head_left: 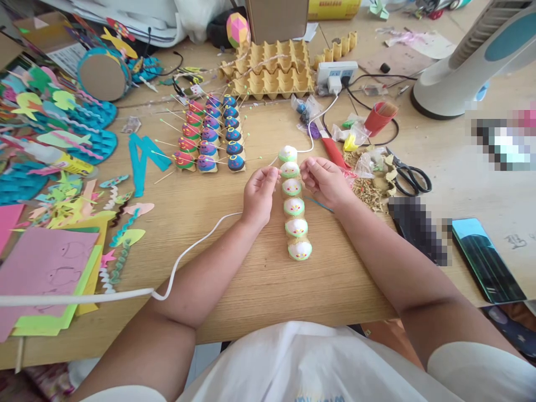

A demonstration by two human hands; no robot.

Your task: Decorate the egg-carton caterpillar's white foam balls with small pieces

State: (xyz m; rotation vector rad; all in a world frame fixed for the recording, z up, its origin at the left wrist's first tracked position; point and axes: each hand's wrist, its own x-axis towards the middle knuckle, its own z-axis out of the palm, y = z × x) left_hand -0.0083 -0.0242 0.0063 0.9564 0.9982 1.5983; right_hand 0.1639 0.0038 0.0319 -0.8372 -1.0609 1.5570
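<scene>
A strip of several white domes with green rims (293, 207) and small coloured dots runs toward me on the wooden table (234, 279). Left of its upper part is my left hand (260, 192), its thumb and index finger pinched together beside the second dome. My right hand (324, 180) is on the other side of that dome, fingers curled and fingertips pressed together. Whatever either pinch holds is too small to make out. Beyond my left hand stand three rows of painted domes, red (184, 160), purple (206, 163) and blue (236, 162), with thin pins sticking out.
Paper cutouts (75, 206) and coloured sheets (46, 268) cover the left side. Egg cartons (272, 70) and a power strip (337, 72) lie at the back. On the right are scissors (412, 176), a phone (488, 259) and a fan (452, 78). A white cable (184, 254) crosses my left arm.
</scene>
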